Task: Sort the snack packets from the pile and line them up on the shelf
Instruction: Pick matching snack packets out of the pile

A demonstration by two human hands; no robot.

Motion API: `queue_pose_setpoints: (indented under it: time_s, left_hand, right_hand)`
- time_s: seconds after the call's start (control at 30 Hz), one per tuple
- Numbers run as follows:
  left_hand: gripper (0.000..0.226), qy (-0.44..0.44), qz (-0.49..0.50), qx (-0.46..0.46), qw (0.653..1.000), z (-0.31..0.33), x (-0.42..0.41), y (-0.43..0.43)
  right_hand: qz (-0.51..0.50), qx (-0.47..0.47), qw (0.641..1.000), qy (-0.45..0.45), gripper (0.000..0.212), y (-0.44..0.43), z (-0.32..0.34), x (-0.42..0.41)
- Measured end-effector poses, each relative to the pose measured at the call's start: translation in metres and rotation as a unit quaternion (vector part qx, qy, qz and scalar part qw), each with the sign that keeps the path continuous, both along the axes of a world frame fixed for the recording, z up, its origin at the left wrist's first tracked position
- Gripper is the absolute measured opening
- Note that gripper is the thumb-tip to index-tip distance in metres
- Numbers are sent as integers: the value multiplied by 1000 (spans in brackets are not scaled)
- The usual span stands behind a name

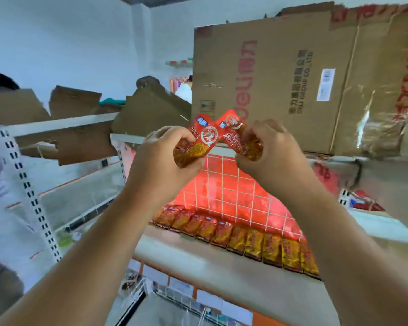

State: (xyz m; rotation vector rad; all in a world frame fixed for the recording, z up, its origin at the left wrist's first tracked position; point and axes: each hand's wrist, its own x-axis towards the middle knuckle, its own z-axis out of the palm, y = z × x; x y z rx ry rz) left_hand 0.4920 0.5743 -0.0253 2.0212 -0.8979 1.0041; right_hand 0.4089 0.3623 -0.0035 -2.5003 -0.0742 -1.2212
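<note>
My left hand (160,156) grips a red and orange snack packet (198,143) at chest height above the shelf. A second red packet (236,135) leans against the first, and my right hand (269,151) pinches it. Their top corners touch in the middle. Below them a row of several like packets (233,236) stands lined up along the red wire-grid back panel (233,191) on the pale shelf board (198,262). My right forearm hides the row's right end.
A large cardboard box (292,85) sits on the upper shelf at right. Torn cardboard pieces (85,128) lie on the white shelving at left. A person in white (0,189) is at the far left edge. Lower wire racks (174,302) hold more goods.
</note>
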Motion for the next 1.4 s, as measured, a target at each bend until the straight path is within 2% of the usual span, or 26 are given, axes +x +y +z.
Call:
queue_pose_setpoints:
  time_s: [0.27, 0.57, 0.77, 1.0, 1.2, 1.3, 1.4]
  left_hand:
    - [39, 49, 51, 3, 998, -42, 56, 60]
    - [33, 106, 119, -16, 987, -84, 126, 69]
    - [30, 157, 154, -16, 975, -113, 168, 69]
    - [38, 226, 170, -14, 959, -153, 199, 70]
    - [48, 252, 190, -22, 949, -190, 226, 84]
    - [58, 278, 192, -32, 941, -215, 246, 93]
    - [59, 295, 194, -19, 936, -238, 270, 101]
  right_hand:
    - [52, 29, 998, 31, 24, 49, -51, 76]
    - [108, 86, 986, 94, 23, 36, -110, 170]
    - [156, 81, 972, 158, 28, 44, -149, 225]
    - [177, 100, 956, 210, 31, 63, -186, 271]
    - [159, 75, 951, 255, 29, 83, -212, 302]
    - [127, 61, 948, 287, 33, 93, -229, 316]
    - [86, 46, 946, 309, 31, 106, -249, 330]
